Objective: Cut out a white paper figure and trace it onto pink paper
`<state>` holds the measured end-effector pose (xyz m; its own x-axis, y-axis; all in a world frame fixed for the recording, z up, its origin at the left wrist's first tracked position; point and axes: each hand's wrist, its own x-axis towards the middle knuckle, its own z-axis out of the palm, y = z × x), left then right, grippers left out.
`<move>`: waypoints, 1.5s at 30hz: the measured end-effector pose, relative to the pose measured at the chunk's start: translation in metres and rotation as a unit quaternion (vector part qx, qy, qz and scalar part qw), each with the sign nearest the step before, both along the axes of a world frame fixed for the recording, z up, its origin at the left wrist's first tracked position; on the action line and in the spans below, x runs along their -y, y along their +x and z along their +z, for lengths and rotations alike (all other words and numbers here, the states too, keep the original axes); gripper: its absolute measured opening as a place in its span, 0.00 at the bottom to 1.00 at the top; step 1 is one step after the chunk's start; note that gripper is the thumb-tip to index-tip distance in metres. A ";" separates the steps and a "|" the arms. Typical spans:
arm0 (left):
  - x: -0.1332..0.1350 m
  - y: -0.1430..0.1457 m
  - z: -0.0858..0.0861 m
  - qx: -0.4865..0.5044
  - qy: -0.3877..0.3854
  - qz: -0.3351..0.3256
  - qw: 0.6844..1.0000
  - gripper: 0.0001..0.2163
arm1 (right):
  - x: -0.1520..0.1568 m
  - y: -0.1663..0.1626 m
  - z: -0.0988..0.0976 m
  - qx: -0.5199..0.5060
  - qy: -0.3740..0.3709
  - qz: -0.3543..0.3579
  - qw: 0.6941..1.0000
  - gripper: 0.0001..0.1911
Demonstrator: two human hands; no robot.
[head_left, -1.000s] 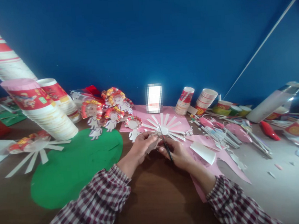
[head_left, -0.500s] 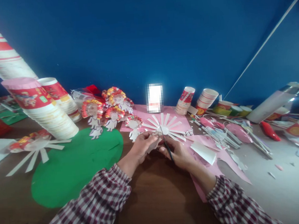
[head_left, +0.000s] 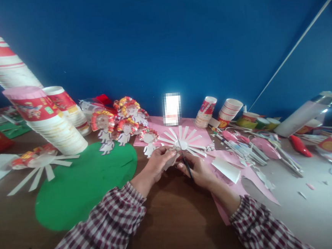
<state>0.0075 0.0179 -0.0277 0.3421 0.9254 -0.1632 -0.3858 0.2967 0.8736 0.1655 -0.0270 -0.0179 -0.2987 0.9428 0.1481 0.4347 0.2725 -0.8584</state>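
White paper, in a small pale piece (head_left: 170,161), is held between the thumb and fingers of the left hand (head_left: 157,164), above the brown table (head_left: 167,220) and in the middle of the view. The grip there is narrow, probably because a thin sheet would bend if it were not pinched near its edge. The right hand (head_left: 197,171) is closed around the dark scissors (head_left: 188,168), whose blades point away from the person and beside the paper; this seems to let the left hand turn the piece toward them. Whether the blades are parted, I cannot tell. Just beyond the hands, a white cup with spread strips (head_left: 181,144) lies on a pink sheet (head_left: 143,128), and a small paper figure (head_left: 148,146) is near the left hand, perhaps placed so for easy comparison. The green sheet (head_left: 85,188) lies to the left.
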 end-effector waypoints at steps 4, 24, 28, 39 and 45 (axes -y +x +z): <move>0.000 0.000 0.001 0.002 -0.009 0.005 1.000 0.13 | 0.000 0.000 0.000 0.005 0.006 0.002 1.000 0.14; 0.000 0.000 0.001 0.011 0.000 -0.003 1.000 0.12 | -0.001 0.001 -0.002 0.025 0.005 -0.001 1.000 0.14; 0.000 0.000 0.001 0.013 -0.001 -0.002 1.000 0.11 | -0.001 0.002 -0.003 0.028 0.004 -0.003 1.000 0.14; 0.000 -0.001 -0.001 0.019 -0.004 -0.009 1.000 0.12 | -0.001 0.002 -0.004 0.014 -0.003 0.001 1.000 0.12; -0.001 -0.001 0.001 0.014 0.000 -0.009 1.000 0.12 | -0.001 0.002 -0.003 0.026 -0.013 -0.009 1.000 0.11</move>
<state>0.0067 0.0186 -0.0270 0.3640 0.9187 -0.1534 -0.4048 0.3044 0.8623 0.1680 -0.0262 -0.0211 -0.2878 0.9517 0.1074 0.4836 0.2412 -0.8414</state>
